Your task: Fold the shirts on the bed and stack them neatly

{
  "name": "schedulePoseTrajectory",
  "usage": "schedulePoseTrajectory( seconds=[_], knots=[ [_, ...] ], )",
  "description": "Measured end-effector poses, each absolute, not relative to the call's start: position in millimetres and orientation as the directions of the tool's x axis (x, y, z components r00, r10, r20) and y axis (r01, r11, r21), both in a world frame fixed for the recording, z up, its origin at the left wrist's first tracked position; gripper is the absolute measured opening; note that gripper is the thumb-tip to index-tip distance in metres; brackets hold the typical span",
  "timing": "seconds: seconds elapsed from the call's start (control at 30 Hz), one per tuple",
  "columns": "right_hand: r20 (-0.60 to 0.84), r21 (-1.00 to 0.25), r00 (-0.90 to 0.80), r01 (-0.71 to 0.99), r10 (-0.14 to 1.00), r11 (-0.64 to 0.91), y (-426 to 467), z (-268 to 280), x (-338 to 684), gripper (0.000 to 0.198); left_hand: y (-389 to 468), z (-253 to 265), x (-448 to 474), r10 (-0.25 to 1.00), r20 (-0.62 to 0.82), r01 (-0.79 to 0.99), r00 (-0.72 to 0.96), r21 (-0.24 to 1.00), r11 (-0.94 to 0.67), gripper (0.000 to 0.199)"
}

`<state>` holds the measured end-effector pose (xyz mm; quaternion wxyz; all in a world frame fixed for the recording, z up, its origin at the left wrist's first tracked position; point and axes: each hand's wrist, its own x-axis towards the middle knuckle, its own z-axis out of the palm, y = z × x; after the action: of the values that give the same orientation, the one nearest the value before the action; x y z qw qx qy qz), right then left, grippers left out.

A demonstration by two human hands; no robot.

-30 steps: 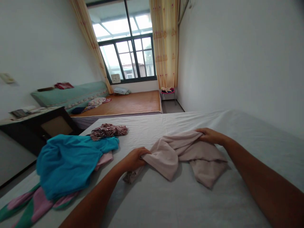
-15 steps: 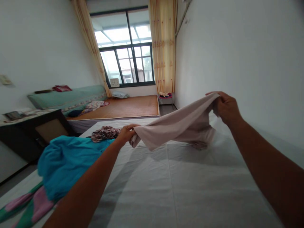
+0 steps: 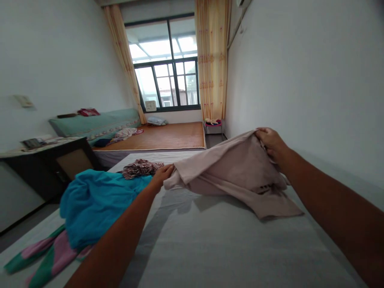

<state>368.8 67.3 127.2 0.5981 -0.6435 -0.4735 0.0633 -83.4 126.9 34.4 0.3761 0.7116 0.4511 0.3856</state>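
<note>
A pale pinkish-beige garment (image 3: 231,172), perhaps a shirt, stretches between my two hands just over the white sheet (image 3: 228,248). My left hand (image 3: 163,174) pinches its left end, fingers closed. Higher up and to the right, my right hand (image 3: 270,142) grips the upper edge, also closed. A sleeve-like flap hangs toward the lower right, with a small dark marking near it. To the left of my left hand lie a bright blue garment (image 3: 99,204) and a crumpled striped cloth (image 3: 139,169).
A pink and green garment (image 3: 57,252) sticks out from under the blue one. Beyond stands a bed with a brown mat (image 3: 174,136), below the window. A dark cabinet (image 3: 72,168) is at the left; a white wall (image 3: 315,88) runs along the right.
The garment has swung nearer and spread out, its loose part now hanging lower right. My right hand has come down slightly and to the left. Both hands keep their hold.
</note>
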Motion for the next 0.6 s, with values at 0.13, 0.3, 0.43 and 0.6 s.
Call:
schedulePoseTrajectory(
  seconds=[0.13, 0.3, 0.43, 0.6],
  knots=[
    [0.665, -0.56, 0.326, 0.812, 0.672, 0.161, 56, 104, 352, 0.041, 142, 8, -77, 0.85, 0.418, 0.595, 0.32, 0.61, -0.523, 0.051],
    [0.078, -0.481, -0.267, 0.834, 0.961, 0.271, -26, 35, 327, 0.042, 135, -27, -80, 0.82, 0.324, 0.72, 0.471, 0.395, -0.57, 0.056],
    [0.103, -0.255, -0.249, 0.929, 0.963, 0.268, -59, -4, 321, 0.056, 133, -35, -79, 0.827, 0.295, 0.752, 0.478, 0.349, -0.559, 0.042],
    [0.281, -0.273, -0.112, 0.943, 0.953, 0.191, -55, -3, 327, 0.047, 131, -9, -89, 0.85, 0.292, 0.667, 0.438, 0.529, -0.525, 0.034]
  ],
)
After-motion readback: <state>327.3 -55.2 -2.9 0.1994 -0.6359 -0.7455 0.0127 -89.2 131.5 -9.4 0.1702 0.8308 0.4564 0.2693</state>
